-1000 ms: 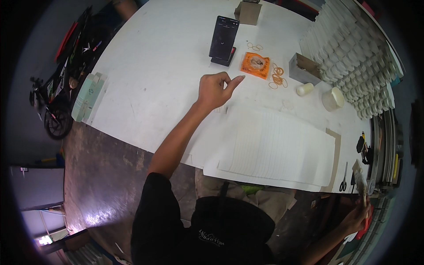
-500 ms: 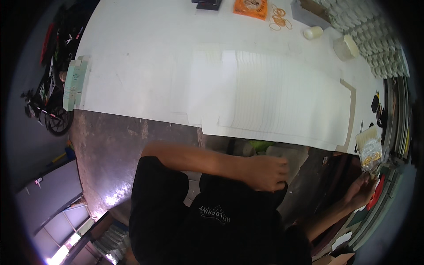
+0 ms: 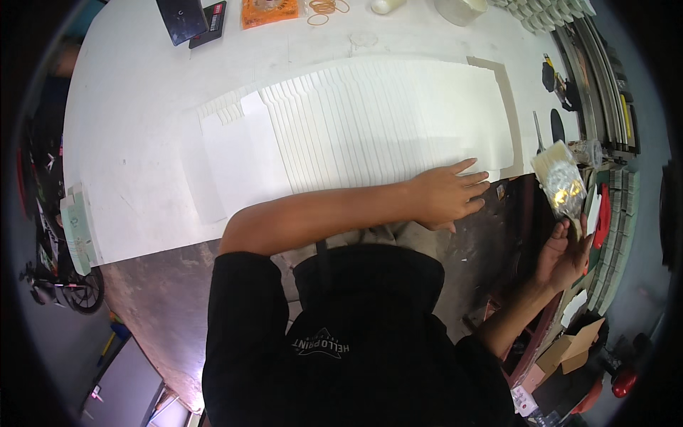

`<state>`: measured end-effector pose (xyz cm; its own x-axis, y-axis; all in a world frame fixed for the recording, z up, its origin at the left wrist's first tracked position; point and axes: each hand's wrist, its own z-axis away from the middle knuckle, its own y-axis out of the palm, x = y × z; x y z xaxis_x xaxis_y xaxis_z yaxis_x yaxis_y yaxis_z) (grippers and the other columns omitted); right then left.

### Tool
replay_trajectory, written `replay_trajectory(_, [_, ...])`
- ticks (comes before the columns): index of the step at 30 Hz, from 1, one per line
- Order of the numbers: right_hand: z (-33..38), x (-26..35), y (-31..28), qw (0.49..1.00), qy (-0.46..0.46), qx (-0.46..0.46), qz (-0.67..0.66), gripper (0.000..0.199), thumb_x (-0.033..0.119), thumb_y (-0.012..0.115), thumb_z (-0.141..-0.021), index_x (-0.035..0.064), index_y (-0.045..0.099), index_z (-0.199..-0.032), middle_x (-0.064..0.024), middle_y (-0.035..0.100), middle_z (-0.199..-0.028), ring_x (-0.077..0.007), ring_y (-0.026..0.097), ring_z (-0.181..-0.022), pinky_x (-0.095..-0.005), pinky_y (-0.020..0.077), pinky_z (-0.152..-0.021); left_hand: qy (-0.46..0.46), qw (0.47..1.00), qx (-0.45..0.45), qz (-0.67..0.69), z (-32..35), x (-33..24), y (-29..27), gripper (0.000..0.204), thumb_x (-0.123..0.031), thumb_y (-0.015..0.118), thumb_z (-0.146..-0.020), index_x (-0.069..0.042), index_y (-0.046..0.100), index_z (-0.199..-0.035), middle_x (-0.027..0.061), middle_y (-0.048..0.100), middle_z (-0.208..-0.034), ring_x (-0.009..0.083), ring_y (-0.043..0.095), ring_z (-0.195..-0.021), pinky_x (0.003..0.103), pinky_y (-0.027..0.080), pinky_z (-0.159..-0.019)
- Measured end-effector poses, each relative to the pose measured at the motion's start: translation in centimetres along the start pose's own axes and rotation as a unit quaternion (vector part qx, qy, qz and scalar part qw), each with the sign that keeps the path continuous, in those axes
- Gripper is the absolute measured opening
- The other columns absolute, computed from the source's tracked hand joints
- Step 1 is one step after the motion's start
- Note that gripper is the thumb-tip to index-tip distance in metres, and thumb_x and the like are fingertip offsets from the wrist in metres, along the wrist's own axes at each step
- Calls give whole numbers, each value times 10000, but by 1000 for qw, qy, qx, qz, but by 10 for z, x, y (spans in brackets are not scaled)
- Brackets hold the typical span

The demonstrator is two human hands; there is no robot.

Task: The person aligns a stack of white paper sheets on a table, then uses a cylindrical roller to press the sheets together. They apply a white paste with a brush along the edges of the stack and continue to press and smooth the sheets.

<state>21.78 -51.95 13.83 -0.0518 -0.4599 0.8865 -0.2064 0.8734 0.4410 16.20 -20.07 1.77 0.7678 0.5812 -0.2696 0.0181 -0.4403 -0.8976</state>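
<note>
A row of overlapping white sheets lies fanned across the white table, their edges showing as close parallel lines. Beneath their right end a grey-brown board edge shows. My left hand reaches across to the sheets' near right edge, fingers spread and holding nothing; whether it touches them I cannot tell. At the table's right corner my right hand grips the handle of a wide flat brush. The brush has pale bristles pointing up and away, with clear shiny wrapping round its middle.
Along the far edge are a phone, an orange packet, rubber bands and a pale tub. A green box stands at the left end. Right of the table are stacked strips and an open carton.
My left hand has moved from near my body up to the sheets, its fingers now spread. The right hand has raised the brush slightly. The view has shifted toward the right.
</note>
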Motion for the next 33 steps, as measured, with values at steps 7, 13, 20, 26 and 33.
replay_trajectory(7, [7, -1, -41, 997, -10, -63, -42, 294, -21, 629, -1012, -89, 542, -1284, -129, 578, -1077, -183, 565, -952, -301, 511, -825, -7, 1000, 12, 4, 8, 0, 20, 776, -548, 779, -836, -31, 595, -1384, 180, 519, -1532, 337, 357, -1532, 599, 207, -1276])
replay_trajectory(13, [-1, -32, -19, 998, 25, 4, -56, 225, 38, 589, -1048, -47, 584, -1256, -112, 618, -1150, -152, 557, -901, -279, 504, -779, 2, 1000, 27, -15, 8, 2, 23, 725, -551, 786, -823, -37, 658, -1320, 208, 524, -1521, 352, 359, -1529, 610, 216, -1268])
replay_trajectory(20, [2, -118, 134, 998, 10, -32, 59, 215, 106, 607, -1056, -4, 580, -1239, -121, 655, -1177, -123, 637, -914, -260, 520, -745, -24, 997, -52, 54, 11, 4, 56, 585, -417, 798, -831, -52, 697, -1276, 235, 534, -1510, 358, 401, -1507, 533, 316, -1240])
replay_trajectory(26, [8, -179, 238, 954, 52, 35, 294, 223, 135, 684, -1017, -31, 609, -1146, -15, 620, -759, -59, 548, -596, -206, 451, -547, -46, 953, -220, 203, -12, 10, 140, 488, -159, 800, -810, -1, 656, -1248, 170, 641, -1369, 282, 609, -1265, 389, 468, -1101])
replay_trajectory(33, [34, -219, 280, 902, 92, 176, 384, 331, 152, 751, -984, -106, 658, -1169, -158, 731, -985, -171, 714, -803, -257, 561, -700, -134, 977, -54, -156, -21, -9, 143, 523, -218, 637, -955, -9, 539, -1424, 158, 536, -1505, 264, 442, -1454, 388, 350, -1220])
